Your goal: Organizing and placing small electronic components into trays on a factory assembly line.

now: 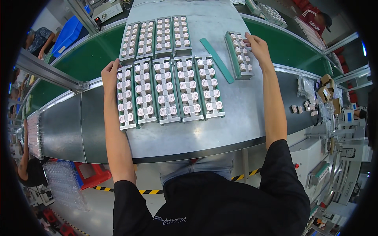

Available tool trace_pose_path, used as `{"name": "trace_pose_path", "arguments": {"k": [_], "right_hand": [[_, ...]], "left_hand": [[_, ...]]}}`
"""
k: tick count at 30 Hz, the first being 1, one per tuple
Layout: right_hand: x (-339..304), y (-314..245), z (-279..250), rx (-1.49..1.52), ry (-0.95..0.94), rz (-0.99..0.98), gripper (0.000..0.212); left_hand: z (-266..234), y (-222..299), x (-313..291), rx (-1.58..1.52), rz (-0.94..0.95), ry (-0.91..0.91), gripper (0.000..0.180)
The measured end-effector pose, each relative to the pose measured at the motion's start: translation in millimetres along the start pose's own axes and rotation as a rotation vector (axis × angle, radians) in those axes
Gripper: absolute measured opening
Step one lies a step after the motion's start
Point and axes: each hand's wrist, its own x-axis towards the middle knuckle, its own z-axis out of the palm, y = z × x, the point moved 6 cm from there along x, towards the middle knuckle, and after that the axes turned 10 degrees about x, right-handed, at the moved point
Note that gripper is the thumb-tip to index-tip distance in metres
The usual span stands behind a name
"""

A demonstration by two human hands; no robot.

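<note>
The left hand (110,74), its grip unclear, sat beside 5 trays (166,88), perhaps aligning them, while the right hand (258,46) held 1 separate tray (240,55).

Nine long, narrow metal-framed holders (170,120) on the left pair silver-grey ends with deep green sides, each patterned with pale pinkish-white and mid-grey pieces (184,74) down its length. The single long holder (232,57) at the right repeats these colours. A flat, straight strip (216,60) between them is plain teal-green. The smooth metal tabletop (244,114) is pale silver-grey. Nearer, a black short-sleeved shirt (220,204) bears white script; the floor tape (151,192) is striped yellow and black.
</note>
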Motion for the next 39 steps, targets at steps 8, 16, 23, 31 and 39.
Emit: {"name": "trace_pose_path", "arguments": {"k": [8, 16, 23, 31, 39], "right_hand": [[-96.2, -66.2, 64.6, -0.578, -0.016, -0.722, 0.029], [-107.6, -49.1, 96.0, -0.848, -0.136, -0.711, 0.022], [-105.1, -49.5, 100.4, -0.838, -0.069, -0.704, 0.023], [-89.1, -43.2, 90.1, -0.789, -0.071, -0.727, 0.025], [-67.5, -72.2, -2.0, -0.007, 0.224, -0.365, 0.029]], "left_hand": [[-2.5, -1.6, -1.6, -0.006, 0.014, 0.005, 0.036], [-2.1, -7.2, 2.9, -0.03, 0.007, -0.023, 0.035], [-2.0, -1.2, -1.7, -0.032, 0.003, -0.009, 0.035], [3.1, -0.2, -1.6, -0.042, -0.001, -0.019, 0.035], [-5.6, -8.3, 2.1, 0.015, 0.03, 0.004, 0.036]]}}
